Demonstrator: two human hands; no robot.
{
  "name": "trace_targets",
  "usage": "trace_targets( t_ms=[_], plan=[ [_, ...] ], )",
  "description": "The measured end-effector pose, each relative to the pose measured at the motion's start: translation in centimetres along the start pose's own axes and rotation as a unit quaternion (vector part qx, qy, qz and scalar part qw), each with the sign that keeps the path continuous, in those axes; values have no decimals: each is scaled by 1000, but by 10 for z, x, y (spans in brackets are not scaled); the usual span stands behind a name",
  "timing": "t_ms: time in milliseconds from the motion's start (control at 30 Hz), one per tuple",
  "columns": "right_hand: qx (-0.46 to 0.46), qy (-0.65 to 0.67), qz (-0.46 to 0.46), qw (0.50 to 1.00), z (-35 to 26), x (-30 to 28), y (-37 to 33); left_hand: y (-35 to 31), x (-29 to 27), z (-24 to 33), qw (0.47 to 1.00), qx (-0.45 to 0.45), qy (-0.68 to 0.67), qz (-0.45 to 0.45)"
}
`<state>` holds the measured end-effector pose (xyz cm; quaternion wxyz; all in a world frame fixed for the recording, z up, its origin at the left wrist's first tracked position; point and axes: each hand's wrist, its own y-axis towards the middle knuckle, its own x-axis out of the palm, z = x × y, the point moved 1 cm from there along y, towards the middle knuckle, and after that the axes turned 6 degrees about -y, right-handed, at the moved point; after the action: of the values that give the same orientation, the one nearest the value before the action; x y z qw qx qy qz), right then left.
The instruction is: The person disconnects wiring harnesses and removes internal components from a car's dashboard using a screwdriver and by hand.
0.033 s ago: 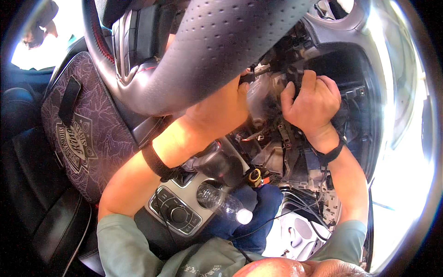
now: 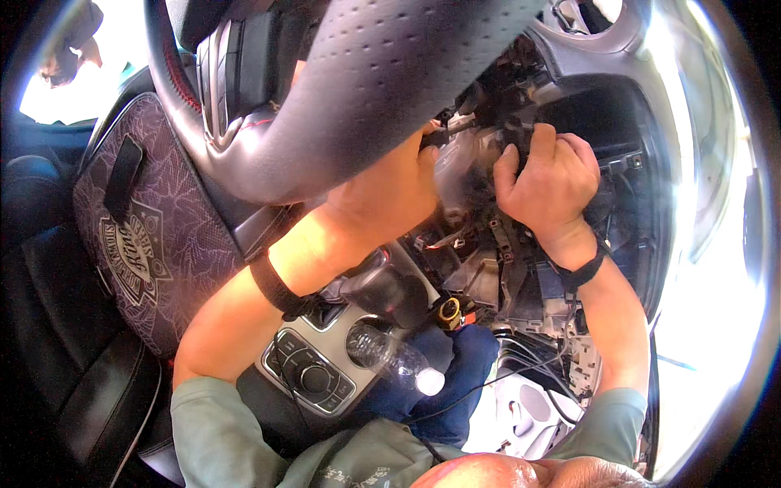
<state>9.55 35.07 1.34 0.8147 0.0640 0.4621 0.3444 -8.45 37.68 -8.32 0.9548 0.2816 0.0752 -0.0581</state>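
Note:
A dashboard with its trim off lies open in front of me, full of brackets and wiring (image 2: 500, 240). My left hand (image 2: 399, 179) reaches in under the perforated grey steering wheel rim (image 2: 366, 89), which hides part of its fingers. Its thumb and a fingertip pinch at the end of a thin dark part. Opposite it, my right hand (image 2: 553, 175) is closed with curled fingers against a dark part beside the steering column (image 2: 464, 167). What its fingers hold is hidden. Both wrists wear black bands.
A clear plastic bottle with a white cap (image 2: 399, 358) leans from the cup holder, beside the console knob panel (image 2: 313, 376). A patterned dark cushion (image 2: 154, 220) rests by the left seat. Loose cables (image 2: 529, 358) hang at the lower right. The door frame (image 2: 708, 163) bounds the right.
Both hands stay nearly where they were. The steering wheel rim's upper right edge sits slightly farther left, showing a little more of the dark parts behind it.

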Motion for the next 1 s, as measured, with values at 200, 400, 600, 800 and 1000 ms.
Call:
trace_targets(
  t_ms=[200,400,600,800,1000],
  plan=[
    [-1,20,17,1000,1,0,1,3,3,0,988,85,115,-60],
    [16,22,16,999,5,2,-4,20,-2,21,939,133,267,-169],
    [41,59,17,997,9,6,-12,29,-1,21,910,53,329,-246],
    [41,77,27,996,9,6,-14,42,2,30,920,-36,285,-266],
    [34,81,23,996,9,6,-19,40,7,27,920,105,276,-257]
  ],
)
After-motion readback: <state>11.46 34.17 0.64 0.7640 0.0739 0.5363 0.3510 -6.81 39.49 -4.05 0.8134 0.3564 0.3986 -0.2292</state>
